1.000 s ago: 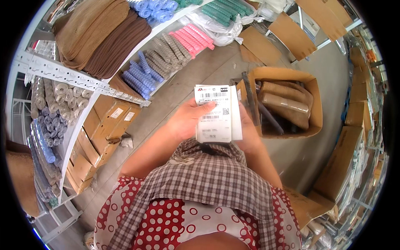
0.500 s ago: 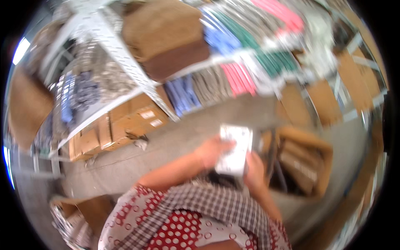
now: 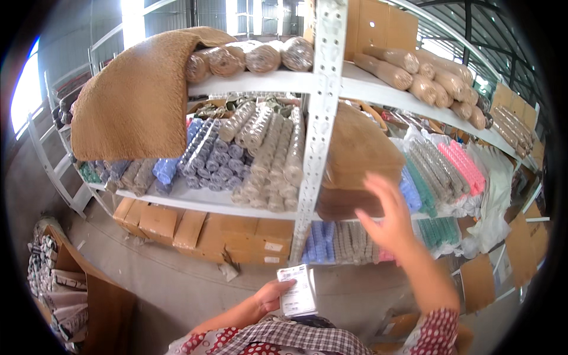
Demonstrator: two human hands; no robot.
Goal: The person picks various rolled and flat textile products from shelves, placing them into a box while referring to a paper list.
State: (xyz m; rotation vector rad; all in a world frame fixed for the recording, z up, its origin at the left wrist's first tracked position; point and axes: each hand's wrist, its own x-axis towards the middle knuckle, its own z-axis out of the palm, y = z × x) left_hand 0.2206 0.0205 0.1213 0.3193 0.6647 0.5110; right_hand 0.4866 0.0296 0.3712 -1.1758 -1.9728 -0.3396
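- The left hand [image 3: 273, 296] grasps a white printed slip [image 3: 297, 291] by its left edge, low in front of the person's body.
- The right hand [image 3: 387, 218] is raised with fingers spread, grasping nothing, up and to the right of the slip.
- Just beyond its fingers lies a stack of folded brown mats [image 3: 355, 163] on the white shelf rack [image 3: 319, 118].
- Rolled mats [image 3: 260, 154] fill the shelf to its left.

White slip [image 3: 297, 291]; brown mat [image 3: 133, 100] — pink rolls [image 3: 464, 165] (blue rolls [image 3: 216, 157] leftward) — red-dotted sleeve [image 3: 438, 331].

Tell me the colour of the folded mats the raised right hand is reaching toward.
Brown folded mats, seen in the head view.
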